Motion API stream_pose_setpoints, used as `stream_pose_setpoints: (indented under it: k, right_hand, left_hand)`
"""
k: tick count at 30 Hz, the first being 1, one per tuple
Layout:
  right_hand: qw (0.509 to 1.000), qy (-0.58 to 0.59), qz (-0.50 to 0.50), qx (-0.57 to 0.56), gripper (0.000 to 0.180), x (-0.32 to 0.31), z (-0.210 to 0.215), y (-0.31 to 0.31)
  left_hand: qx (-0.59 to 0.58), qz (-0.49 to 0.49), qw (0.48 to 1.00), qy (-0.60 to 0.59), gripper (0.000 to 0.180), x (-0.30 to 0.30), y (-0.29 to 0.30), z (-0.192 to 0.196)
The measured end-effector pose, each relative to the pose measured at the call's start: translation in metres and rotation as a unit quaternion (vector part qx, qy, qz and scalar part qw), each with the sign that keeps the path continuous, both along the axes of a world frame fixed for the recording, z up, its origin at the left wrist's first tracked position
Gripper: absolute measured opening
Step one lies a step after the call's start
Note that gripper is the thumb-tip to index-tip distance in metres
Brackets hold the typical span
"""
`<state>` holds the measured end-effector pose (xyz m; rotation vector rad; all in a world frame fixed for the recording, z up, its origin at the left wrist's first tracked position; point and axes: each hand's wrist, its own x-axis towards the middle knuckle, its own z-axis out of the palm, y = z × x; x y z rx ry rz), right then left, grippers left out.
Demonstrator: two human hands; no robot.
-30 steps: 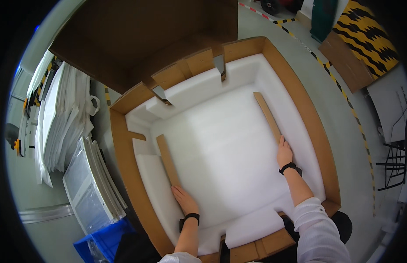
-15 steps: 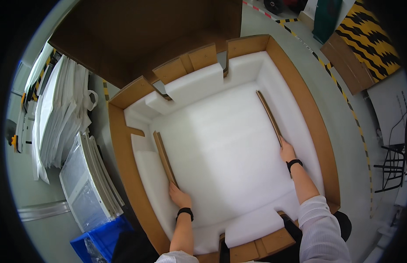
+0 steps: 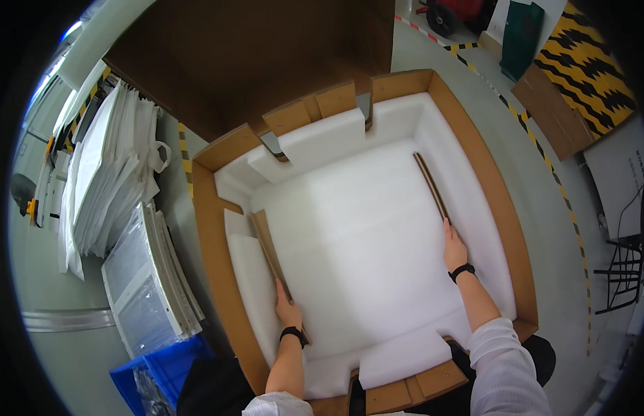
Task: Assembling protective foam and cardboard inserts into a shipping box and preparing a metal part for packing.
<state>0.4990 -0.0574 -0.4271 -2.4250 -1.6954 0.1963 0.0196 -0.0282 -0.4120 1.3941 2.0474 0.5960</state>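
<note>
Pressing both hands into a foam-lined carton (image 3: 218, 229), the left hand (image 3: 288, 312) grips the left cardboard strip (image 3: 270, 246) and the right hand (image 3: 453, 246) the right cardboard strip (image 3: 430, 184), each beside the white foam sheet (image 3: 363, 243). Judging by this, the strips are being tucked along the sheet's edges, which next calls for even downward pressure. Since a second ago both strips have tipped from flat onto edge.

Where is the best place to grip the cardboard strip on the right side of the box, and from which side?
Probably its near end, from above: the right cardboard strip stands on edge against the foam wall, so only its top edge is free, where the right hand rests.
</note>
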Motion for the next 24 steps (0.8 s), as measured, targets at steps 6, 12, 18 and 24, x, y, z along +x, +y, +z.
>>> stream_pose_setpoints:
  k: [6,12,18,24]
  right_hand:
    - [0.998,-0.029,0.021,-0.057,0.062,0.010,-0.004,-0.011]
    - [0.994,-0.005,-0.016,-0.111,0.061,0.000,0.001,0.001]
    - [0.997,-0.024,-0.011,-0.076,0.065,-0.001,-0.011,-0.005]
    - [0.998,-0.008,-0.014,-0.066,0.073,0.008,-0.012,-0.006]
  left_hand:
    - [-0.092,-0.031,0.994,0.051,0.080,0.009,-0.013,0.005]
    - [-0.103,-0.111,0.979,0.138,0.079,-0.001,-0.015,-0.009]
    - [-0.045,-0.006,0.999,0.018,0.079,-0.003,-0.005,-0.021]
    - [-0.028,-0.094,0.993,0.061,0.081,0.003,-0.006,-0.014]
